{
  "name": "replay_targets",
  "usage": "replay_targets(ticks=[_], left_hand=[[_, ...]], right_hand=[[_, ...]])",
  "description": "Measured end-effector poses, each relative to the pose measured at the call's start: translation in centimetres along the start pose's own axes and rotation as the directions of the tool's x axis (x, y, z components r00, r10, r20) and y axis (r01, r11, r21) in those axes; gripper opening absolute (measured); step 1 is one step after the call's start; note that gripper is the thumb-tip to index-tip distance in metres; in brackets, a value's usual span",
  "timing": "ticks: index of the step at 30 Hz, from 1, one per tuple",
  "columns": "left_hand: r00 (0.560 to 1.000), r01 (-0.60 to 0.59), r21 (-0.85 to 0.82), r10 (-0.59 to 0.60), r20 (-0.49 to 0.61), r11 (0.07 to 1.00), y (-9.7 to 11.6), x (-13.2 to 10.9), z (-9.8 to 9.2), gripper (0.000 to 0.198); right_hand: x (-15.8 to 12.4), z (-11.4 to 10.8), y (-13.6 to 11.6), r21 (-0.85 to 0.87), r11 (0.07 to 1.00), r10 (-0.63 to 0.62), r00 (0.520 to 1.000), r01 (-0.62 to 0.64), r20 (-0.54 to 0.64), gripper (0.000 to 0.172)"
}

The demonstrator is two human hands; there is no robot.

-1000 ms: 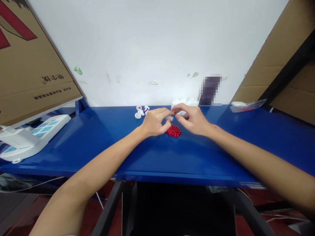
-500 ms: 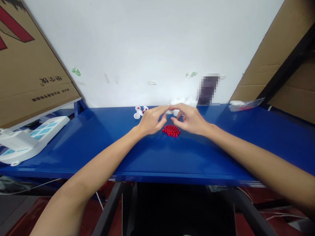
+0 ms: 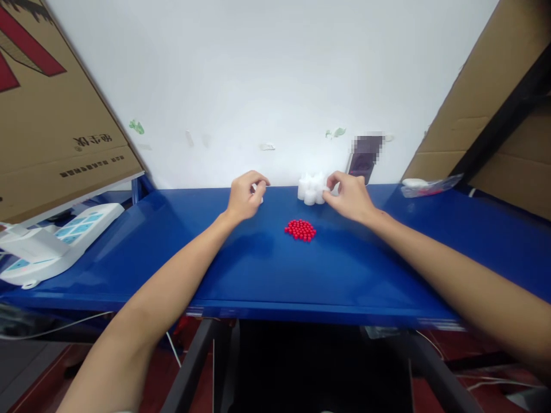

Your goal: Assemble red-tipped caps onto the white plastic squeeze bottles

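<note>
My left hand is curled with its fingertips drawn together at the back of the blue table. Bits of white show at its fingers and just under them, but what it grips I cannot make out. To the right, my right hand pinches a small white cylinder at the edge of a cluster of white plastic cylinders. A flat patch of small red beads lies on the table in front of and between both hands. The white round pieces at the back left are mostly hidden behind my left hand.
A white power strip lies on the blue table at the left, beside a cardboard box. A dark phone leans against the white wall. A clear plastic bag lies at the back right.
My hands have moved apart from above the beads, the left one to the left over the white round pieces, the right one to the right beside the white cylinders. The beads stay put.
</note>
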State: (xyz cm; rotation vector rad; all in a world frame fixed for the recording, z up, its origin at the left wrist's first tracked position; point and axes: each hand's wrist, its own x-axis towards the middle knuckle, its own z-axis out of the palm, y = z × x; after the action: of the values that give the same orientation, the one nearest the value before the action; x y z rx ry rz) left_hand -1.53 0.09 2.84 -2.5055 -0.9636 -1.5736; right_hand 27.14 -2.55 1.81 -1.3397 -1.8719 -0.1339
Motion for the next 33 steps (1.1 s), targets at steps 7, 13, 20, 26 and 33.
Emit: replay_targets(ticks=[7,13,20,26,33], left_hand=[[0.966,0.223,0.326,-0.252,0.05,0.919,-4.7,0.0,-2.8,0.03],[0.903,0.216,0.496,-0.366,0.227,0.841,-5.9,-0.5,-3.1,0.034],[0.863,0.202,0.517,-0.401,0.307,0.831,-5.4,-0.4,-2.9,0.037],[0.813,0.207,0.586,-0.471,0.342,0.784,-5.8,-0.3,-3.2,0.037],[0.725,0.17,0.606,-0.516,0.457,0.777,-5.8,-0.5,-3.0,0.044]], right_hand=[[0.2,-0.4,0.1,0.051,0.995,0.083,0.995,-0.08,-0.053,0.008],[-0.1,-0.5,-0.4,0.156,0.975,0.152,0.987,-0.157,0.049,0.016],[-0.3,-0.4,-0.4,0.15,0.982,0.097,0.988,-0.114,0.121,0.016],[-0.5,-0.3,-0.2,0.178,0.977,0.093,0.985,-0.119,0.148,0.025],[-0.5,0.1,0.3,0.233,0.972,-0.018,0.986,-0.022,0.167,0.033]])
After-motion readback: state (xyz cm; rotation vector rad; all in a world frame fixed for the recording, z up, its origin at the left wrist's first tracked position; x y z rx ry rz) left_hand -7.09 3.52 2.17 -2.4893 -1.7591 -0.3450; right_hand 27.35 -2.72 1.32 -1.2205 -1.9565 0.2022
